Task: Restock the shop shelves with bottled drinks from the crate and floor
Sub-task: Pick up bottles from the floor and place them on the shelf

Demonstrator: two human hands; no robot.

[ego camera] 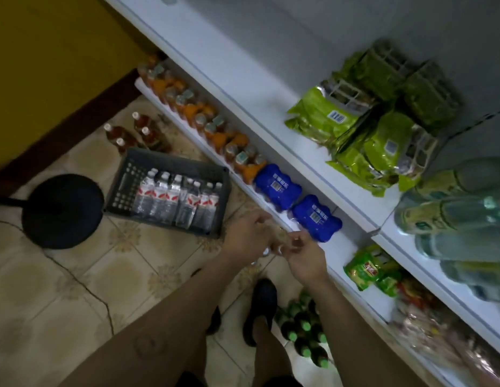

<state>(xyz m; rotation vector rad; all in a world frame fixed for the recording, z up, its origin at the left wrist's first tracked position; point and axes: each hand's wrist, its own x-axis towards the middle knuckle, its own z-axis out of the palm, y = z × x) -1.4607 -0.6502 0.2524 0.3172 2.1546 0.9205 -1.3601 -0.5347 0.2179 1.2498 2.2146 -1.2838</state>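
A dark plastic crate (170, 164) stands on the tiled floor and holds several clear water bottles (173, 201) with red and white labels. A few brown drink bottles (133, 132) stand on the floor beyond it. Dark bottles with green caps (302, 331) stand by my feet. The bottom shelf (338, 247) carries a row of orange-labelled bottles (209, 122) and two blue shrink-wrapped packs (278, 187). My left hand (247, 238) and right hand (303, 259) meet in front of me, above the shelf's front edge. Their fingers are loosely curled and touching, and I see nothing held in them.
A round black base (62, 210) sits on the floor left of the crate. The middle shelf (243, 88) holds green packets (368, 124) and pale green bottles (455, 210) lying at the right. Snack packs (368, 270) fill the lower right shelf. A yellow wall stands at the left.
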